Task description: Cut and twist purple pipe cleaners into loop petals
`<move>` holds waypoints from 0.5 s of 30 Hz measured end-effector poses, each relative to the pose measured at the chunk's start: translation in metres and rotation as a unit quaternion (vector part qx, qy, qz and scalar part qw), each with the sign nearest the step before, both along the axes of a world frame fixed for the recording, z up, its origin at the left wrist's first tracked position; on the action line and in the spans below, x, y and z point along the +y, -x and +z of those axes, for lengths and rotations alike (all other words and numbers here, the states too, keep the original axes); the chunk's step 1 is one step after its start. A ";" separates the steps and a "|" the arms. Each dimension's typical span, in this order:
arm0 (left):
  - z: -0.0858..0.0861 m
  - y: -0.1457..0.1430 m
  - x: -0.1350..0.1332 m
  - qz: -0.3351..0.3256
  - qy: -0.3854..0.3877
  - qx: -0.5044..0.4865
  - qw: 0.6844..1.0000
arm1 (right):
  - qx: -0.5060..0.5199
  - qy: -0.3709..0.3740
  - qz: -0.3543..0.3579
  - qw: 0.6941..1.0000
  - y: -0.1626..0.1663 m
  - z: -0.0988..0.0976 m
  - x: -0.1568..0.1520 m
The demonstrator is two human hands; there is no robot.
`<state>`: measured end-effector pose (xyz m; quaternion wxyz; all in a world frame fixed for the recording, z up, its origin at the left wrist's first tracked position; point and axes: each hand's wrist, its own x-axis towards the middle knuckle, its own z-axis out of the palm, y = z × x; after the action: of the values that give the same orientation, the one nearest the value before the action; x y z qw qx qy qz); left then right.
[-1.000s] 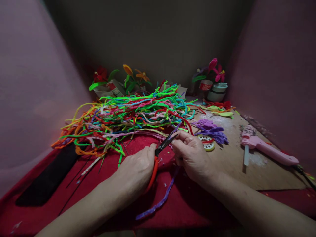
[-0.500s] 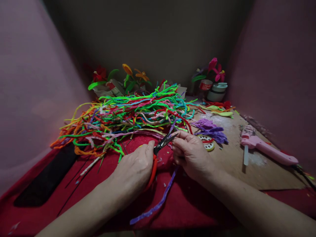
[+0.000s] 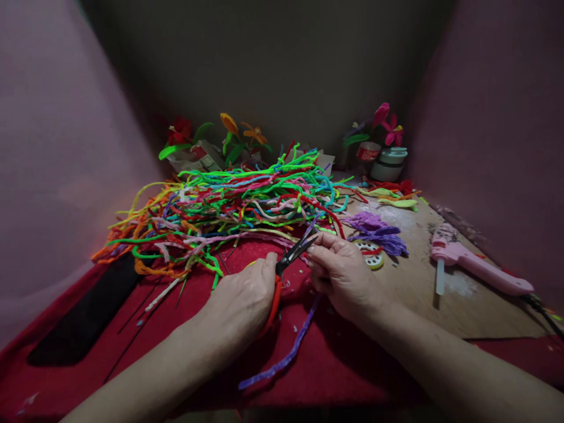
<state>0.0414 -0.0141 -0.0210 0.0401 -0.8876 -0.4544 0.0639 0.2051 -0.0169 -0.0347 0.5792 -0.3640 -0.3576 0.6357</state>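
My left hand (image 3: 244, 296) is closed round red-handled scissors (image 3: 284, 271), whose dark blades point up and right toward my other hand. My right hand (image 3: 341, 273) pinches a purple pipe cleaner (image 3: 282, 363) at its upper end, near the blade tips; the rest of it trails down over the red cloth (image 3: 176, 352) toward me. Both hands hover just in front of a large heap of pipe cleaners (image 3: 224, 211) in many colours.
A pink glue gun (image 3: 473, 264) lies on the wooden board at right. Purple fuzzy pieces (image 3: 374, 229) and a small round disc (image 3: 370, 254) lie beside my right hand. Handmade flowers (image 3: 229, 135) and jars (image 3: 388, 163) stand at the back. A black strip (image 3: 83, 320) lies at left.
The hands have barely moved. The loose lower end of the purple pipe cleaner has swung slightly left and back, and the scissor blades sit a little higher against its upper end.
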 end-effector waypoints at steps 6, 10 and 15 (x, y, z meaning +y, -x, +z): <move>0.003 0.004 0.002 -0.018 0.023 -0.068 0.997 | 0.017 0.010 -0.002 1.000 0.000 0.001 0.001; 0.003 0.010 0.010 0.026 -0.013 -0.071 0.997 | 0.019 0.015 -0.025 0.999 -0.001 0.004 0.003; 0.004 0.019 0.022 0.038 0.002 -0.001 0.999 | 0.038 0.003 -0.038 0.999 -0.003 0.009 0.003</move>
<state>0.0223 0.0083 -0.0167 0.0354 -0.8697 -0.4879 0.0654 0.2080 -0.0144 -0.0259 0.6149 -0.3551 -0.3194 0.6276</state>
